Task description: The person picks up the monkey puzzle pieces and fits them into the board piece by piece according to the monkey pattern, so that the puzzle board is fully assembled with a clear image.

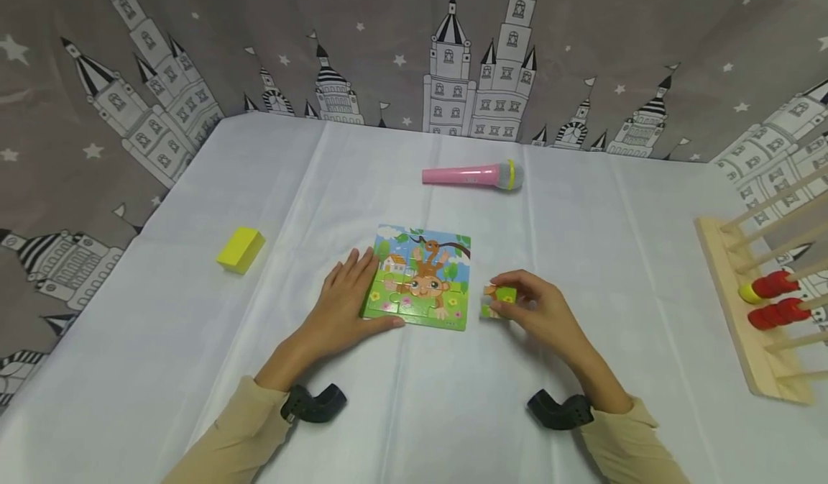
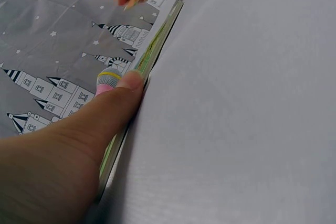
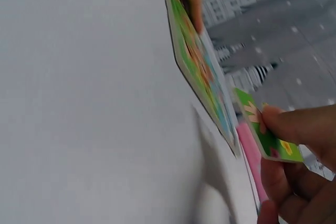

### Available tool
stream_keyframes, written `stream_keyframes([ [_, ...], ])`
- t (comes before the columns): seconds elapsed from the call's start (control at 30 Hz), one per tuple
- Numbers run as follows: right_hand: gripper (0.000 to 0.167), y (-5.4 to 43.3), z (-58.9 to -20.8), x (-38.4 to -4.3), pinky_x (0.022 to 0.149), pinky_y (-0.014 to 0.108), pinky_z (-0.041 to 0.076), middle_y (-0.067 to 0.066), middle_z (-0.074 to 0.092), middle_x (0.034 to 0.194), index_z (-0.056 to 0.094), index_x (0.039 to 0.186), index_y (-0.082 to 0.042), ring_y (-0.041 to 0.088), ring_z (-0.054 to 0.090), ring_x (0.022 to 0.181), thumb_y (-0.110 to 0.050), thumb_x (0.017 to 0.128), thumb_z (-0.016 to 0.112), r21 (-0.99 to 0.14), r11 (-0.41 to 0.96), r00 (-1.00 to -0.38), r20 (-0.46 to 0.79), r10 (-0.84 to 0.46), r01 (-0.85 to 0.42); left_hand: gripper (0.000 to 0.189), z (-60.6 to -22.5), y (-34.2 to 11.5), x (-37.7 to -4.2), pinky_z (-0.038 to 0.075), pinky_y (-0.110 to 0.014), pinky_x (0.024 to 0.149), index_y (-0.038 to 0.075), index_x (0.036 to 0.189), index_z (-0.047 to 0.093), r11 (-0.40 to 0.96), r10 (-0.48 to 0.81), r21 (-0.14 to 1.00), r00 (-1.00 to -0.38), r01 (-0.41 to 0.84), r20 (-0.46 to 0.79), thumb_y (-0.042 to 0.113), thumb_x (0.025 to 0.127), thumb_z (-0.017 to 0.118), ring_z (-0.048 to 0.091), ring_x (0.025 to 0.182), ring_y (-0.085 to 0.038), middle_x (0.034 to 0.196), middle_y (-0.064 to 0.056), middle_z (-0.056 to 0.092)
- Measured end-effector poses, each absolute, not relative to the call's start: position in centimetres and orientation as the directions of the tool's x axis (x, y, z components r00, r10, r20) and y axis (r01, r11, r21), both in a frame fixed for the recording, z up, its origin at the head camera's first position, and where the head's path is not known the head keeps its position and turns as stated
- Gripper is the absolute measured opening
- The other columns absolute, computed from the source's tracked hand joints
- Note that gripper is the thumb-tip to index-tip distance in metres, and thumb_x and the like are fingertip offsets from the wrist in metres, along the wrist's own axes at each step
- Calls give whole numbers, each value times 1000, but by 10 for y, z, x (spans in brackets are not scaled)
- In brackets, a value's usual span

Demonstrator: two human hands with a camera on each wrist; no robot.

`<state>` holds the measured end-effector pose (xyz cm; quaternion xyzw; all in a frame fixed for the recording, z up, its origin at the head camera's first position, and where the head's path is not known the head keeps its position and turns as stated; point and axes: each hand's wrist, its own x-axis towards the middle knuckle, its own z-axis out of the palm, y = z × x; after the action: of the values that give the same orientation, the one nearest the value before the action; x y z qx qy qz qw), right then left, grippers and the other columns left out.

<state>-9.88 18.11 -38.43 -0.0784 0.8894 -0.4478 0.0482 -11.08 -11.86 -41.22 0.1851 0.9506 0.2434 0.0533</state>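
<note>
A square jigsaw puzzle [image 1: 423, 282] with a monkey picture lies flat on the white table. My left hand [image 1: 346, 304] rests at its lower left corner, fingers fairly straight along the left side and thumb touching the bottom edge. The left wrist view shows that thumb [image 2: 118, 100] lying along the puzzle's side. Right of the board, my right hand [image 1: 533, 304] pinches a puzzle piece [image 1: 505, 295] between thumb and fingers. In the right wrist view this puzzle piece [image 3: 262, 129] is green with a yellow flower, held tilted and apart from the board.
Beyond the puzzle lies a pink toy microphone [image 1: 462, 175] with a grey head. A yellow block [image 1: 241, 249] sits to the left. At the right edge stands a wooden peg rack [image 1: 724, 282] with red and yellow beads. A grey castle-print cloth [image 1: 375, 9] hangs behind the table.
</note>
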Motion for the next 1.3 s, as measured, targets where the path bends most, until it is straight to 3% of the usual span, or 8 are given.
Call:
stream_keyframes([
  [0.23,31,142,-391,-114,77,30,46,9,66,105,62,106,-9,17,56,88,-10,77,71,-830,544,-978,6,-207,-120,102,-410,-116,-110,5,-50,113,2,144,17,808,391,485,-920,334,-17,59,73,62,2,142,-30,153,-12,10],
  [0.43,35,126,-396,-114,63,22,42,8,67,89,61,107,-11,13,51,69,-10,75,73,-820,562,-975,-23,-219,-106,102,-411,-116,-111,5,-50,113,3,145,16,811,390,484,-920,329,-29,60,74,61,1,142,-29,153,-12,10],
  [0.53,39,121,-396,-113,60,20,40,8,66,84,59,110,-11,11,50,67,-11,74,74,-814,571,-976,-26,-216,-105,102,-411,-116,-111,5,-49,113,4,145,16,818,387,474,-921,325,-37,62,74,60,1,142,-29,153,-11,10],
  [0.8,40,116,-393,-111,60,21,39,5,66,89,60,110,-10,11,48,68,-15,73,75,-765,635,-978,-34,-206,-107,101,-412,-118,-111,6,-50,112,3,144,17,816,389,471,-921,337,-15,61,74,60,3,142,-31,153,-13,11],
  [1.0,40,114,-395,-110,68,25,42,6,61,94,62,108,-7,15,50,77,-15,72,76,-719,678,-976,6,-216,-154,102,-412,-118,-111,6,-50,113,2,144,18,817,387,468,-922,337,-11,61,73,61,3,142,-31,153,-13,12],
  [1.3,37,113,-396,-112,71,25,36,7,50,94,66,106,-7,16,43,81,-17,73,76,-697,693,-968,5,-253,-185,102,-412,-119,-110,6,-49,113,2,144,18,819,381,470,-925,329,-16,60,73,62,3,142,-31,153,-13,12],
])
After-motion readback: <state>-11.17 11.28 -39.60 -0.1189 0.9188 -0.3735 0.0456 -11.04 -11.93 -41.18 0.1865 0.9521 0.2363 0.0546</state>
